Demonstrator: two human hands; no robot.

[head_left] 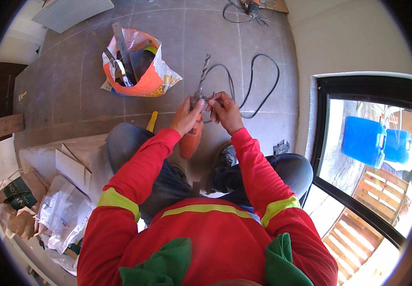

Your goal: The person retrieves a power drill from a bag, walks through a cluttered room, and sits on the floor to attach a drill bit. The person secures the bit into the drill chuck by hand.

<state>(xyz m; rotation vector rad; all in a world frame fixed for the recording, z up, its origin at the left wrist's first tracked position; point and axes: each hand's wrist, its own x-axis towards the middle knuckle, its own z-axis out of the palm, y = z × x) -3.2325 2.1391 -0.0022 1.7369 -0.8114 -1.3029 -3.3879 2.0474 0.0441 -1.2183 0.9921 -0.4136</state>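
Observation:
An orange power drill [191,140] is between my knees, its chuck end pointing away from me. A long twisted drill bit [205,71] sticks out of the chuck. My left hand [185,116] is closed around the chuck, which the fingers partly hide. Close beside it, my right hand [226,112] pinches a small metal chuck key [214,95] against the chuck's side. Whether its tip sits in a chuck hole cannot be made out. The drill's black cord [278,76] loops over the tiles to the right.
A bag [148,85] of tools stands on the tiled floor [167,24], ahead to the left. A yellow-handled tool [152,121] lies by my left knee. Another orange corded tool [252,8] is farther off. Wrappings [65,209] pile up at left; a glazed door [318,138] is at right.

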